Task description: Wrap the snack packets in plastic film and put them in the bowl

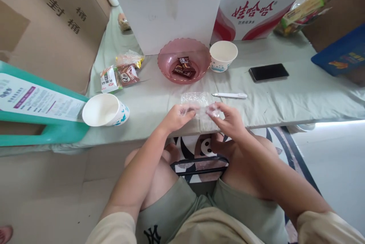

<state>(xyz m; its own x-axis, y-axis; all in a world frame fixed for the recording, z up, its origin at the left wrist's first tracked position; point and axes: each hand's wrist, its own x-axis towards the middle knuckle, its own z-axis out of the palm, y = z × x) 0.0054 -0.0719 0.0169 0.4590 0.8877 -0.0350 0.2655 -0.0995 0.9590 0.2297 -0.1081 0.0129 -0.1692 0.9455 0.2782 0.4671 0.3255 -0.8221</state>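
A crinkled sheet of clear plastic, perhaps bubble wrap (194, 98), lies near the table's front edge and reaches toward me. My left hand (179, 116) pinches its near left side, thumb and fingers closed. On the other side my right hand (228, 118) grips a bunched part of the same clear plastic. Just beyond the right hand rests a white utility knife (229, 95), untouched. Farther back stands a pink bowl (165, 67) holding several brown-wrapped snacks (184, 68). A white paper cup (224, 54) is beside the bowl's right rim.
At the left are another paper cup (104, 111), several snack packets (121, 76) and a green-framed board (48, 103). A black phone (268, 72) lies to the right. White boxes (173, 16) line the back, with a blue package (342, 52) at far right.
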